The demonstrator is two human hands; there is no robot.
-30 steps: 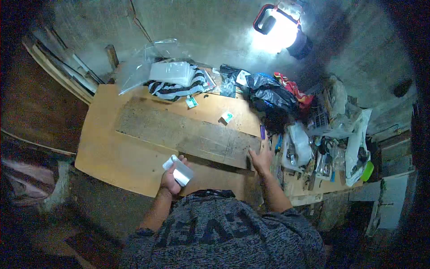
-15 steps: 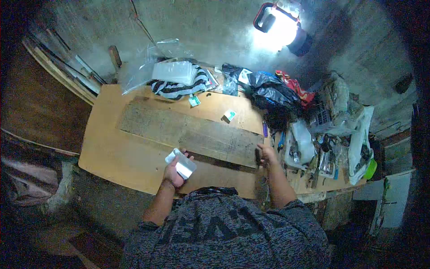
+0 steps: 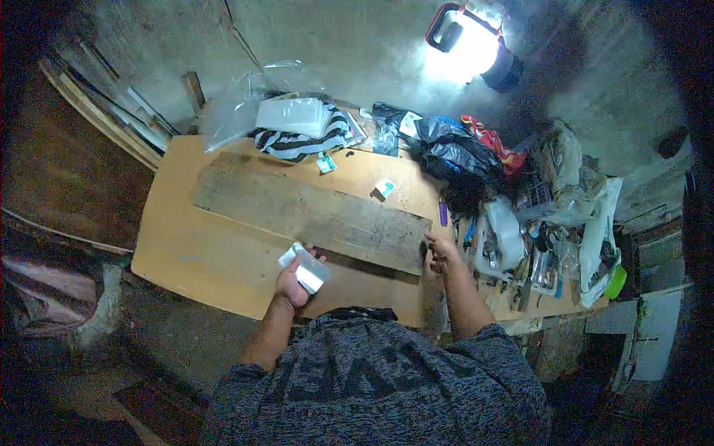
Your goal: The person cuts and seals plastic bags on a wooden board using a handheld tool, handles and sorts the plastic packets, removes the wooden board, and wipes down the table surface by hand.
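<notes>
My left hand [image 3: 293, 285] is closed round a clear, shiny plastic piece [image 3: 311, 276], held over the near edge of a long worn board [image 3: 297, 204]. What the piece is exactly I cannot make out. At the board's right end is my right hand [image 3: 441, 253], its fingers curled; whether they grip the board or something small is hidden. The board lies on a light wooden table [image 3: 178, 245]. Beyond it are two small white and green packets, one [image 3: 326, 163] near a striped cloth [image 3: 297, 143], the other [image 3: 383, 189] further right.
Clear plastic sheets [image 3: 294, 116] lie on the striped cloth. Black plastic bags [image 3: 457, 145] and a red cloth [image 3: 494, 146] are heaped at the back. Trays of tools [image 3: 541, 260] stand at the right, near a green object [image 3: 614, 282]. A bright lamp [image 3: 465, 52] hangs above.
My right hand has moved slightly right at the board's end, and its fingers have curled in. The left hand, still holding the plastic, has shifted a little to the right.
</notes>
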